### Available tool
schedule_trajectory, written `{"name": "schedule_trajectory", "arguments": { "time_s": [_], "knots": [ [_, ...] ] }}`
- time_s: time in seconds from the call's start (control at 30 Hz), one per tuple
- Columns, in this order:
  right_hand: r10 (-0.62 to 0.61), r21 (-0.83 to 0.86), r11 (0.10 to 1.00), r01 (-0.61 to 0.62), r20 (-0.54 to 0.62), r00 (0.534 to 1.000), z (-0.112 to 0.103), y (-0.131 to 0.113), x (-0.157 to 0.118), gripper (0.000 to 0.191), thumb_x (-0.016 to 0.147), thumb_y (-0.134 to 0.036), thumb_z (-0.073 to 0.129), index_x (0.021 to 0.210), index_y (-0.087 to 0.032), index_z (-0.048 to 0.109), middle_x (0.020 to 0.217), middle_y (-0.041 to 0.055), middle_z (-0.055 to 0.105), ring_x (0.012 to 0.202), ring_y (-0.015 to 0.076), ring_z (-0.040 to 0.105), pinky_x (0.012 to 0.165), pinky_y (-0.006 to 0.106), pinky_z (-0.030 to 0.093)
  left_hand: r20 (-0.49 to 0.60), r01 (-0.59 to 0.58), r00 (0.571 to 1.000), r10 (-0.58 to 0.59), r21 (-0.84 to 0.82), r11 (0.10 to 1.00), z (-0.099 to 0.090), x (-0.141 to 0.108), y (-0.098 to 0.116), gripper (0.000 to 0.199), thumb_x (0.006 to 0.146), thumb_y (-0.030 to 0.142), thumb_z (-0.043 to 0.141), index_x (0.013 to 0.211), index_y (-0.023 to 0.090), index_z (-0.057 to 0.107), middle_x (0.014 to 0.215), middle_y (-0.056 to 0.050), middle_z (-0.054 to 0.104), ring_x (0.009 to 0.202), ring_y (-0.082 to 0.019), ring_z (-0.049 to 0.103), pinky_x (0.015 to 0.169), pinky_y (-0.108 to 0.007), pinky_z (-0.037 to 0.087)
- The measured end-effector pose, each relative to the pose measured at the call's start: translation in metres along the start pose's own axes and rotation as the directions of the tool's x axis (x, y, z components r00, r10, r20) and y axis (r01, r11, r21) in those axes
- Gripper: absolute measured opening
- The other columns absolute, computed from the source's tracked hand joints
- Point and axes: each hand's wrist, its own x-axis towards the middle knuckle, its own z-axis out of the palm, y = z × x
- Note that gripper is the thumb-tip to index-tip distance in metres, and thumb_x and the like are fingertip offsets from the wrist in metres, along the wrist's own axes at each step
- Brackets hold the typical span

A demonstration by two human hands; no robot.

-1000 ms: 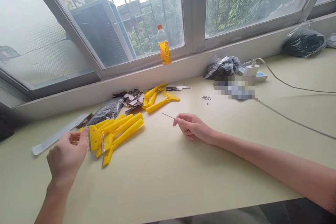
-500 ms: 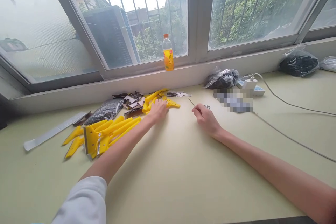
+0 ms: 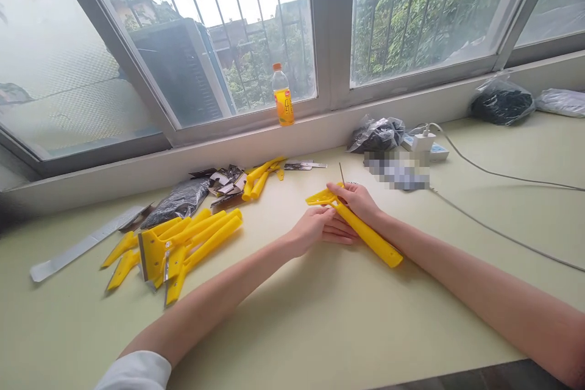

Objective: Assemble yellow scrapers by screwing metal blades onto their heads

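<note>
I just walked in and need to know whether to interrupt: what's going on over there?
A person's left hand and right hand meet around a yellow scraper, near its head. The right hand also holds a thin metal rod, pointing up. A pile of yellow scrapers lies to the left on the table, and a few yellow pieces lie near the window.

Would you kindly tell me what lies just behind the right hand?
Just beyond the right hand, a sliver of small shiny pieces shows on the table. The hand covers what lies directly behind it, so how many pieces there are cannot be seen.
</note>
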Motion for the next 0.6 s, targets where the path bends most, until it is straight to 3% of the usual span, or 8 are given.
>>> {"name": "schedule_trajectory", "arguments": {
  "time_s": [0.07,0.13,0.17,0.23,0.3,0.37,0.43,0.6],
  "knots": [
    [-0.016,-0.002,1.0,0.016,-0.036,0.999,-0.006,0.001,0.007,0.056,0.071,-0.074,0.07,0.069,-0.02,0.054,0.058,0.001,0.058,0.051,0.0119,0.046,0.05,0.027,0.036,0.087,0.079,0.991,-0.106,0.267,0.961,-0.018,0.01,0.012,0.027,0.088,0.036,0.058,0.09,0.012,0.07,0.091,-0.017,0.076,0.077,-0.023,0.074,0.078,-0.039,0.061],
    [-0.016,-0.007,1.0,0.016,-0.059,0.998,-0.01,0.002,0.013,0.053,0.075,-0.071,0.067,0.075,-0.019,0.056,0.058,0.0021,0.061,0.05,0.0119,0.045,0.049,0.027,0.034,0.032,0.112,0.985,-0.171,0.639,0.761,-0.047,0.024,0.028,0.023,0.086,0.03,0.059,0.091,0.014,0.074,0.087,-0.014,0.077,0.071,-0.021,0.074,0.071,-0.035,0.061],
    [-0.012,-0.01,1.0,0.012,-0.058,0.998,-0.011,0.003,0.015,0.052,0.077,-0.07,0.065,0.077,-0.019,0.056,0.057,0.0027,0.062,0.05,0.0121,0.045,0.049,0.027,0.033,-0.117,0.144,0.99,-0.084,0.797,0.587,-0.063,0.032,0.036,0.021,0.086,0.028,0.058,0.086,0.015,0.074,0.079,-0.011,0.076,0.065,-0.02,0.072,0.067,-0.033,0.06],
    [-0.005,-0.013,1.0,0.005,-0.029,1.0,-0.012,0.005,0.019,0.05,0.081,-0.068,0.062,0.079,-0.019,0.054,0.056,0.0029,0.062,0.05,0.0129,0.046,0.05,0.027,0.034,-0.253,0.203,0.966,0.049,0.863,0.462,-0.092,0.052,0.05,0.021,0.086,0.022,0.055,0.087,0.012,0.073,0.078,-0.013,0.075,0.069,-0.023,0.072,0.069,-0.035,0.058],
    [-0.002,-0.013,1.0,0.003,0.029,1.0,-0.012,0.006,0.021,0.046,0.081,-0.064,0.064,0.082,-0.02,0.054,0.058,0.0017,0.062,0.053,0.0136,0.049,0.052,0.026,0.036,-0.307,0.217,0.928,0.209,0.905,0.365,-0.112,0.075,0.059,0.026,0.089,0.018,0.05,0.105,0.013,0.07,0.098,-0.016,0.075,0.095,-0.027,0.071,0.084,-0.038,0.056],
    [0.011,-0.024,1.0,-0.009,0.098,0.995,-0.014,0.006,0.021,0.041,0.077,-0.057,0.072,0.088,-0.02,0.056,0.066,0.0007,0.064,0.058,0.0135,0.051,0.054,0.026,0.036,-0.297,0.208,0.891,0.343,0.939,0.274,-0.12,0.101,0.062,0.037,0.09,0.013,0.046,0.124,0.014,0.062,0.127,-0.019,0.066,0.124,-0.03,0.058,0.102,-0.045,0.046],
    [0.044,-0.047,0.998,-0.037,0.165,0.985,-0.017,0.004,0.02,0.039,0.072,-0.049,0.078,0.093,-0.021,0.059,0.074,-0.0001,0.064,0.06,0.0132,0.051,0.054,0.026,0.036,-0.237,0.169,0.888,0.395,0.965,0.2,-0.119,0.128,0.062,0.046,0.088,0.009,0.049,0.133,0.016,0.056,0.142,-0.018,0.056,0.137,-0.03,0.044,0.111,-0.049,0.036],
    [0.083,-0.095,0.994,-0.058,0.276,0.957,-0.024,-0.002,0.015,0.031,0.073,-0.047,0.075,0.081,-0.02,0.061,0.079,0.0011,0.06,0.062,0.0131,0.047,0.055,0.028,0.036,-0.132,0.078,0.913,0.386,0.985,0.154,-0.104,0.171,0.054,0.025,0.085,0.007,0.053,0.104,0.015,0.067,0.118,-0.015,0.069,0.124,-0.03,0.05,0.112,-0.057,0.026]
  ]
}}
